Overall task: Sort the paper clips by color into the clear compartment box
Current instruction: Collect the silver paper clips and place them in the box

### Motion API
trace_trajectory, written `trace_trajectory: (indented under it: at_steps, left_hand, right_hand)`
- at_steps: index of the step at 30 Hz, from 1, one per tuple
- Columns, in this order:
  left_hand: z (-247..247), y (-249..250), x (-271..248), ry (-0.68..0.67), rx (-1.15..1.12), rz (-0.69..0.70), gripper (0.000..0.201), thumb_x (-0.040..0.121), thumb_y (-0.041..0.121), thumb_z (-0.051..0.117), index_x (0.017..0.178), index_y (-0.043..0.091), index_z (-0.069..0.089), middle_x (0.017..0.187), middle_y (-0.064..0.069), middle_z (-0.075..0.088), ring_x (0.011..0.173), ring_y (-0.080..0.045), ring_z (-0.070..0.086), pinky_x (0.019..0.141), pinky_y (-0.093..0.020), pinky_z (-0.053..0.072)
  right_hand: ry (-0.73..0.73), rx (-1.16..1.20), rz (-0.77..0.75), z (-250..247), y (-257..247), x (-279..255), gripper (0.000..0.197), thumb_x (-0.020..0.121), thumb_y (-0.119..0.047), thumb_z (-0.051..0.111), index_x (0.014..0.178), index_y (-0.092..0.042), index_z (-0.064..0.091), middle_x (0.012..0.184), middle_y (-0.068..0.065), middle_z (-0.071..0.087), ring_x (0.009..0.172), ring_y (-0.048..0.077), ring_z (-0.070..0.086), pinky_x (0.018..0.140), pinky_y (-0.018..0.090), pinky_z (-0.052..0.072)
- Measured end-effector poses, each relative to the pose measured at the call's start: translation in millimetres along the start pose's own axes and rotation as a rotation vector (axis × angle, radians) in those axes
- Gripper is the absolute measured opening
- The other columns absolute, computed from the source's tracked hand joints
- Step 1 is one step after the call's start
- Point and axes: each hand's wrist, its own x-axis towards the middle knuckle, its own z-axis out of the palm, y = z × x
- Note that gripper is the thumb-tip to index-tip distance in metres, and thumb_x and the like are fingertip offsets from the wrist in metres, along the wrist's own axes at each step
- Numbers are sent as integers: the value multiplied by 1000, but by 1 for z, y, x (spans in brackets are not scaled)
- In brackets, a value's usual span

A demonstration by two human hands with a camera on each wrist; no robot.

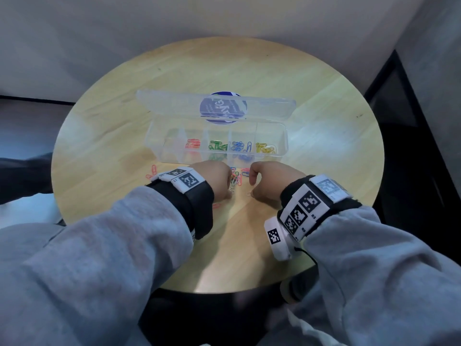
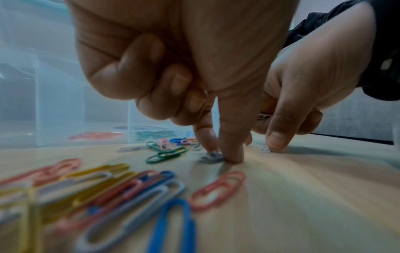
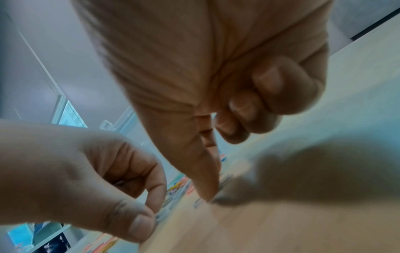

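The clear compartment box point(image 1: 283, 136) lies open at the table's middle. Its compartments hold red clips point(image 1: 192, 143), green clips point(image 1: 217, 146), blue clips point(image 1: 240, 146) and yellow clips point(image 1: 265, 148); the leftmost one looks empty. Just in front of it lie loose mixed clips point(image 1: 235, 178). My left hand point(image 1: 229, 192) point(image 2: 220, 155) pinches a white clip point(image 2: 211, 156) on the tabletop between thumb and forefinger, its other fingers curled. My right hand point(image 1: 250, 193) point(image 3: 211, 198) pinches another white clip point(image 1: 248, 193) point(image 3: 200, 202) flat on the wood. The hands nearly touch.
The round wooden table point(image 1: 324, 146) is small, with a dark floor past its right edge. The box lid point(image 1: 174, 103) stands open behind the compartments. Two red clips point(image 1: 152, 172) lie left of my left wrist, and more loose clips point(image 2: 129, 184) lie under it.
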Motion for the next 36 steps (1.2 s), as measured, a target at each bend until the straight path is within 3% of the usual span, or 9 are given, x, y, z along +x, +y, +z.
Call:
trace_trajectory:
  at_steps: [4, 8, 13, 18, 22, 26, 30, 32, 36]
  left_hand:
    - [-1, 3, 2, -56, 1, -15, 22, 87, 27, 59, 103, 12, 64, 92, -2, 59, 84, -20, 54, 68, -27, 38]
    - [-1, 1, 1, -74, -11, -19, 10, 87, 25, 59, 90, 15, 59, 88, -3, 58, 80, -21, 52, 66, -27, 37]
    - [-1, 0, -2, -75, -49, -8, 7, 84, 23, 60, 85, 16, 61, 87, -3, 61, 79, -21, 54, 64, -26, 38]
    - [-2, -4, -8, -89, -149, 14, 13, 76, 17, 62, 65, 20, 56, 69, 2, 57, 67, -18, 53, 53, -21, 36]
    - [-14, -16, -15, -100, -396, 52, 20, 77, 21, 69, 62, 21, 56, 57, 6, 50, 54, -10, 44, 55, -23, 37]
    - [-28, -29, -24, -106, -747, 16, 24, 80, 15, 69, 60, 19, 56, 59, 1, 54, 53, -10, 46, 54, -18, 40]
    - [-33, -34, -28, -99, -1109, -56, 32, 84, -3, 58, 58, 13, 50, 63, -6, 60, 42, -3, 53, 40, -11, 40]
    - [-34, -36, -28, -74, -1262, -81, 36, 85, -8, 50, 56, 12, 42, 54, -4, 62, 37, -5, 53, 37, -10, 37]
    - [-34, -41, -30, -52, -1396, -109, 40, 86, -12, 41, 57, 13, 32, 43, -3, 58, 34, -7, 52, 35, -10, 34]
  right_hand:
    - [-74, -79, -15, 1, -4, 1, 10, 86, -8, 55, 88, -17, 53, 93, 2, 55, 79, 19, 51, 49, 20, 33]
    - [-141, -173, -11, 4, -5, 4, 17, 86, -12, 54, 98, -5, 63, 105, 12, 66, 86, 24, 59, 67, 27, 45]
    - [-186, -152, 9, 7, -2, 6, 5, 79, -13, 59, 82, -12, 62, 80, 8, 59, 71, 23, 54, 65, 28, 44]
    - [-182, -89, -21, -3, 0, 1, 3, 77, -11, 59, 76, -14, 58, 75, 6, 56, 66, 22, 50, 63, 27, 40]
    - [-191, 183, -58, -15, 4, -3, 11, 81, -10, 58, 74, -17, 54, 65, 0, 59, 51, 17, 48, 57, 25, 41]
    - [-169, 436, -63, -20, 9, -2, 19, 85, -1, 49, 88, -16, 60, 65, 4, 54, 53, 16, 51, 50, 22, 46]
    - [-222, 612, 5, -18, 10, -5, 29, 87, 3, 36, 71, -7, 57, 63, 6, 48, 51, 14, 49, 41, 19, 42]
    - [-251, 716, 49, -15, 10, -6, 30, 87, 5, 30, 68, -5, 51, 66, 9, 47, 54, 18, 48, 39, 19, 40]
    - [-189, 634, 48, -11, 12, -5, 19, 87, -1, 39, 75, -10, 51, 67, 6, 49, 55, 17, 46, 44, 22, 38]
